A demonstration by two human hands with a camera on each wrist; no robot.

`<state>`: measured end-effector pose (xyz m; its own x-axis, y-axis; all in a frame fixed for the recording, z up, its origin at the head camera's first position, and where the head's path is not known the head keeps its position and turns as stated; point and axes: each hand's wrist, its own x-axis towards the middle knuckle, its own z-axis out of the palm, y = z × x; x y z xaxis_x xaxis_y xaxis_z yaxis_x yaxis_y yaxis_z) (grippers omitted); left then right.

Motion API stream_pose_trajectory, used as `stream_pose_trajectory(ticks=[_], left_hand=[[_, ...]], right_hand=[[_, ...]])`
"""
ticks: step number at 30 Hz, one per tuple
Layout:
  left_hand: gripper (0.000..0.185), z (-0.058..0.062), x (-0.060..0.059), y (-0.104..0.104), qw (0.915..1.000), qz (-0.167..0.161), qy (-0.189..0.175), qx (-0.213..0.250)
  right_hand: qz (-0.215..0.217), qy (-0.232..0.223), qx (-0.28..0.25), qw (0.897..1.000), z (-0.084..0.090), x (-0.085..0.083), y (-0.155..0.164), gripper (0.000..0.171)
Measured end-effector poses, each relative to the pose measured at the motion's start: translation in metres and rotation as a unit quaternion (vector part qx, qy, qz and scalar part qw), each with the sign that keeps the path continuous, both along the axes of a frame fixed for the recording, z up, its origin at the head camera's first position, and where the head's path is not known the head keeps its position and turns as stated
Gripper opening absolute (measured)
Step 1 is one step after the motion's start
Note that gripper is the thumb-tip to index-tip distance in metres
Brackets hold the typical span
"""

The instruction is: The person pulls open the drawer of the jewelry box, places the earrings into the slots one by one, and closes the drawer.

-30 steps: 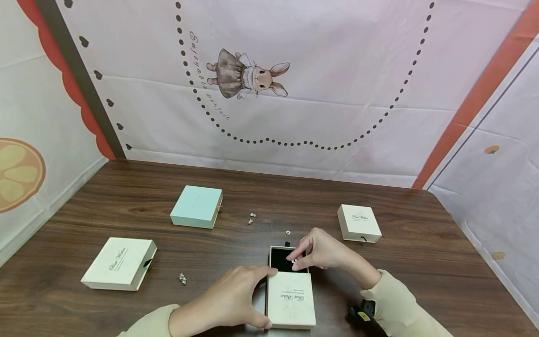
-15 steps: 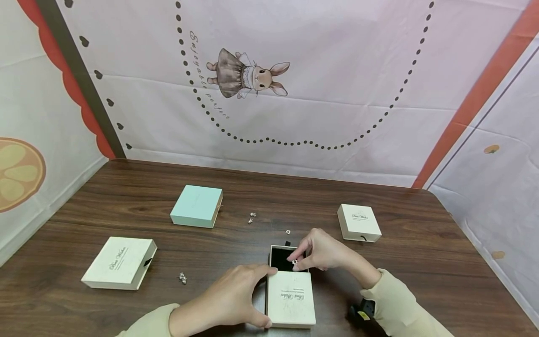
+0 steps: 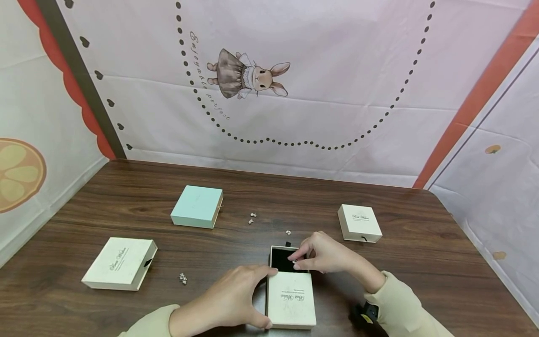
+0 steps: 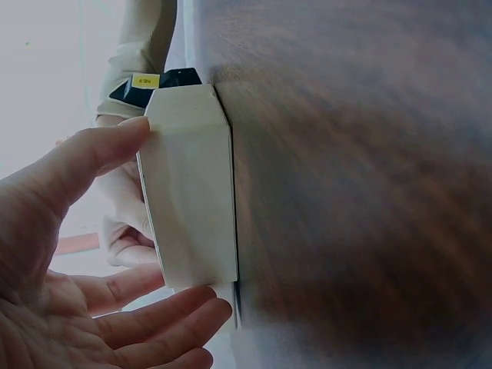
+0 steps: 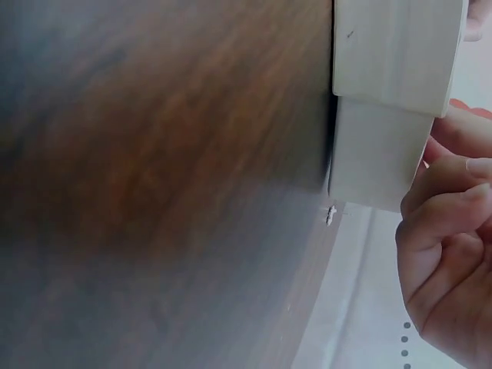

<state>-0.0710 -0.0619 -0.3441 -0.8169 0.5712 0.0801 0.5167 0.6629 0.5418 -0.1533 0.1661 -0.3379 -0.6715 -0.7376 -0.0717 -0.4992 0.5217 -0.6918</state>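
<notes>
A cream drawer box (image 3: 290,299) lies at the table's near edge, its black-lined drawer (image 3: 280,258) slid out toward the far side. My left hand (image 3: 248,297) grips the box's sleeve, thumb on the far left corner and fingers at the near one. My right hand (image 3: 300,262) hovers over the open drawer and pinches a small silver earring (image 3: 294,260) between thumb and forefinger. The left wrist view shows the sleeve (image 4: 188,184) between my thumb and fingers. In the right wrist view, curled fingers (image 5: 446,231) sit beside the drawer's end (image 5: 377,154).
On the dark wooden table (image 3: 379,281) stand a teal box (image 3: 196,206) at the back, a cream box (image 3: 120,263) at the left and a smaller cream box (image 3: 359,223) at the right. Loose earrings lie at centre (image 3: 251,217), near the drawer (image 3: 288,232) and front left (image 3: 182,279).
My right hand has sunk slightly over the drawer, still pinching the earring. The left hand and the box have not moved.
</notes>
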Motion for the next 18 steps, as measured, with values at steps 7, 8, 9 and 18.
stream_pose_trajectory(ticks=[7,8,9,18], left_hand=[[0.073,0.0002,-0.0001,0.0002,1.0,0.0,-0.002,0.001],[0.074,0.0004,-0.0001,0.0003,1.0,0.0,-0.002,0.001],[0.074,0.0005,-0.0001,0.0003,1.0,0.0,-0.003,0.001],[0.074,0.001,-0.0005,0.0002,1.0,0.0,-0.004,0.0]], right_hand=[[-0.015,-0.02,-0.017,1.0,0.0,0.0008,-0.001,0.012],[-0.015,-0.019,-0.019,1.0,-0.0001,0.0009,-0.0007,0.012],[-0.014,-0.012,-0.019,1.0,-0.0002,0.0007,-0.0007,0.012],[-0.002,0.084,-0.005,0.996,-0.0017,-0.0017,0.0002,0.013]])
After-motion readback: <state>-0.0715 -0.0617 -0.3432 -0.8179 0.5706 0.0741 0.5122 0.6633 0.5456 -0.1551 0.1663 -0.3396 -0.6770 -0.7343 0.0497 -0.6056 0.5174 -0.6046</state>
